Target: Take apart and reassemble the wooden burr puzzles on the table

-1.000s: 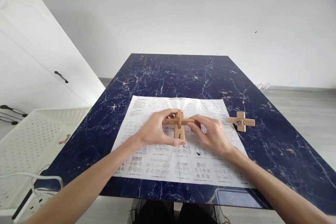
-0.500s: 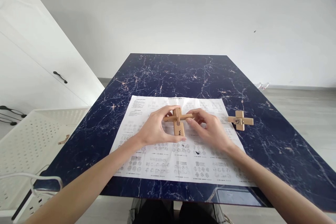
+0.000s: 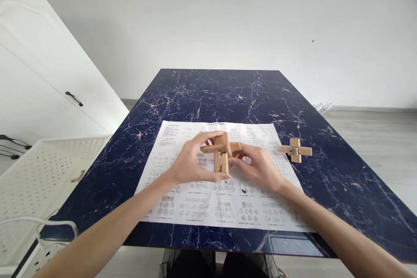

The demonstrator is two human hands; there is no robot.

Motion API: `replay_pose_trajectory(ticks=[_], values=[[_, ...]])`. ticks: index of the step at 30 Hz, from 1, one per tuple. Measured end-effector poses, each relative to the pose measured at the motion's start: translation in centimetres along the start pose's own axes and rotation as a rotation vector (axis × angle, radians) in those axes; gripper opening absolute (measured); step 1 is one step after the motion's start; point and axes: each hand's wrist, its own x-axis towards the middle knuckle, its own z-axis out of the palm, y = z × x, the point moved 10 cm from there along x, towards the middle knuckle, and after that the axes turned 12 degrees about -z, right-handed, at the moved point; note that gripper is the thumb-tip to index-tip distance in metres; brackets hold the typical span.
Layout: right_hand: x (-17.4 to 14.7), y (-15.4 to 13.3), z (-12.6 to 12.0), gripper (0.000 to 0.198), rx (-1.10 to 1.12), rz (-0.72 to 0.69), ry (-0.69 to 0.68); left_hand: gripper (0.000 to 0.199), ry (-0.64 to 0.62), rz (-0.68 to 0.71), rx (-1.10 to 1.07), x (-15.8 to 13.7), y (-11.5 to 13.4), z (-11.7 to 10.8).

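Observation:
Above the middle of a printed sheet, my left hand [image 3: 191,163] grips a wooden burr puzzle [image 3: 221,163] made of crossed bars, thumb at its lower end and fingers at its top. A black mark shows on the lower end of the upright bar. My right hand [image 3: 257,165] pinches the right-hand part of the same puzzle, its fingertips partly hidden behind the wood. The printed sheet [image 3: 195,186] lies under both hands, covered with small diagrams. Right of the sheet, a second wooden burr puzzle [image 3: 295,150] with a black mark rests on the table.
The dark blue marbled table [image 3: 215,95] reaches away toward a pale wall. At left stand a white cabinet [image 3: 48,74] and a white perforated basket [image 3: 32,182] holding a small wooden piece [image 3: 78,176] and a white cable [image 3: 39,220]. A dark glossy rectangle [image 3: 296,245] lies at the front edge.
The puzzle has turned slightly between my hands, and its right-hand bar now appears wider and tilted. My right fingers have shifted a little lower on it. My left hand keeps its grip.

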Motion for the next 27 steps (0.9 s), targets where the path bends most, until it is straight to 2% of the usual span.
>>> replay_pose_trajectory(ticks=[5, 9, 12, 16, 18, 21, 24, 27], values=[[0.1, 1.2, -2.8, 0.033, -0.009, 0.067, 0.141, 0.086, 0.108, -0.082, -0.010, 0.5, -1.2, -1.9], [-0.2, 2.4, -4.4, 0.033, -0.325, 0.065, 0.196, 0.086, 0.205, -0.106, 0.016, 0.5, -1.6, -2.9], [-0.4, 2.8, -3.8, 0.031, -0.573, -0.018, 0.128, 0.089, 0.209, -0.079, 0.069, 0.4, -1.3, -2.6], [-0.4, 2.4, -2.6, 0.030, -0.712, -0.089, 0.055, 0.088, 0.141, -0.040, 0.101, 0.3, -0.8, -1.5], [-0.3, 1.3, -2.8, 0.029, -0.672, -0.130, 0.098, 0.091, 0.111, -0.039, 0.110, 0.3, -0.8, -1.0], [0.0, -0.9, -3.0, 0.028, -0.463, -0.230, 0.148, 0.101, 0.071, -0.074, 0.114, 0.3, -1.2, -0.5], [0.0, -2.4, -2.2, 0.024, -0.350, -0.311, 0.089, 0.108, 0.020, -0.112, 0.106, 0.2, -1.7, 0.1], [-0.2, -2.7, -1.5, 0.018, -0.383, -0.324, 0.052, 0.111, -0.043, -0.115, 0.099, 0.1, -1.7, 0.9]])
